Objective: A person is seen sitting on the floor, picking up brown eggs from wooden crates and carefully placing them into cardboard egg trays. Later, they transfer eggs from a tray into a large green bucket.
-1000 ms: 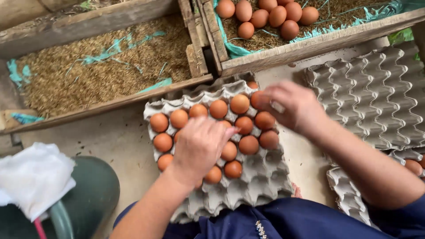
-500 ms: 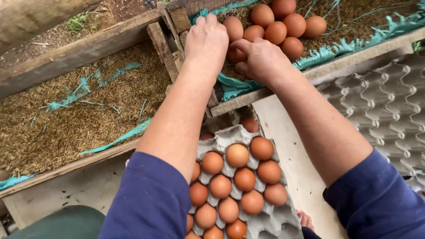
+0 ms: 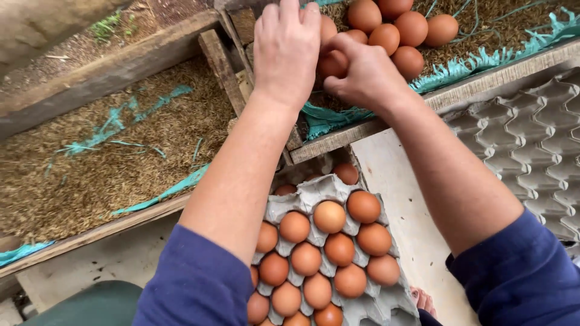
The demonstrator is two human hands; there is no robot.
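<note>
eggs in the nest: a cluster of brown eggs (image 3: pixel 396 27) lies on straw and teal netting in the wooden nest box (image 3: pixel 483 78) at the upper right of the frame; both hands are in among them
right hand: the right hand (image 3: pixel 362 75), upper centre, has its grip closed round one brown egg (image 3: pixel 332 63), fingers curled over it, the egg partly hidden
left hand: the left hand (image 3: pixel 287 51) sits just left of it, palm down over the near eggs; its fingertips are hidden behind the hand, so I cannot tell how far its grip is open or whether it has an egg
step in hand: picking eggs out of the nest, by my reading; the lift has not cleared the box's front board
filling tray: a grey pulp egg tray (image 3: pixel 386 299) at the lower centre holds many brown eggs, with free cups along its right and lower edge
next move calls for: a gentle lift over the wooden rim, then a soft set-down into a free cup, without knocking neighbours
around: an egg-free straw-filled box (image 3: pixel 109 157) at the left; stacked pulp trays with no eggs (image 3: pixel 531 145) at the right; pale table (image 3: pixel 393 175) between
</note>
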